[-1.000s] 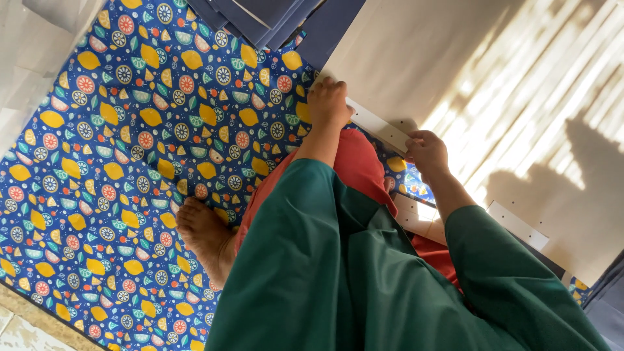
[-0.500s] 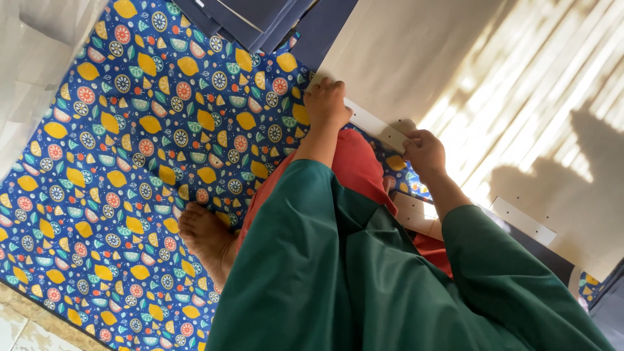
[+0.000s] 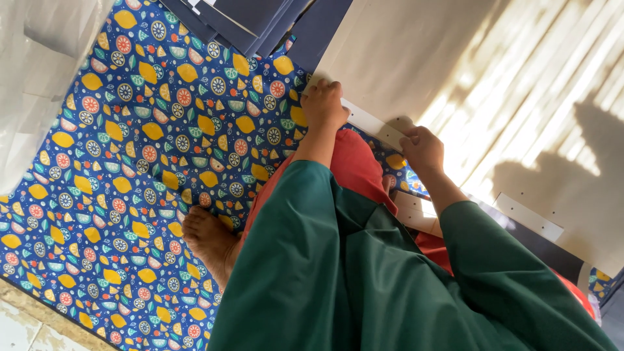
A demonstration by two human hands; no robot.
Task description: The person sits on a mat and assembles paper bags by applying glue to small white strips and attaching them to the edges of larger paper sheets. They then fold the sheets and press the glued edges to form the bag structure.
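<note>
1. Blue floor mat [image 3: 130, 149], printed with lemons and citrus slices, covers the left of the view; the seated person's bare foot [image 3: 208, 237] rests on it.
2. Stack of dark navy sheets [image 3: 247, 19] lies at the top edge of the mat, apart from both hands.
3. Left hand [image 3: 323, 104]: fingers curled down, pressing on the near end of a narrow white flap [image 3: 374, 123] along the edge of the large beige cardboard sheet [image 3: 416, 52]. Whether the fingers grip the flap or only press it flat cannot be told.
4. Right hand [image 3: 422, 148]: closed loosely, knuckles up, bearing on the same flap further along, where it meets the sheet.
5. The cardboard sheet lies flat in front of the person, half in striped sunlight, its near edge over the red-clad knee [image 3: 354, 162].
6. A second white flap [image 3: 526, 218] on the same edge, to the right, lies untouched.
7. Judged progress: the first flap appears to be mid-fold or mid-crease under both hands; the second seems not yet worked, so much remains.
</note>
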